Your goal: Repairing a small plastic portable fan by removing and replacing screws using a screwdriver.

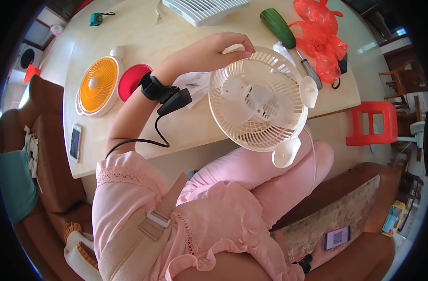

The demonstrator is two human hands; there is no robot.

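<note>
My left hand (232,49) pinches the upper rim of a small white electric fan (284,126), tilted up at the table's front edge above my legs. Its front is uncovered, so translucent blades (237,100) show inside the slatted rear housing, and two white brackets stick out on its right and lower sides. A white cord (313,164) hangs from it over my knee. Low at the right, beside the sofa seat, my right hand (318,252) is closed on a smartphone (336,238) with a lit screen; its fingers are partly hidden.
On the table (186,136) lie an orange-and-white fan grille (99,86), a magenta bowl (132,80), another phone (75,143), a tape measure (96,18), a white slatted panel (204,10), a cucumber (277,28), a grey-handled screwdriver (310,72) and red plastic bags (319,42). A red stool (373,122) stands right.
</note>
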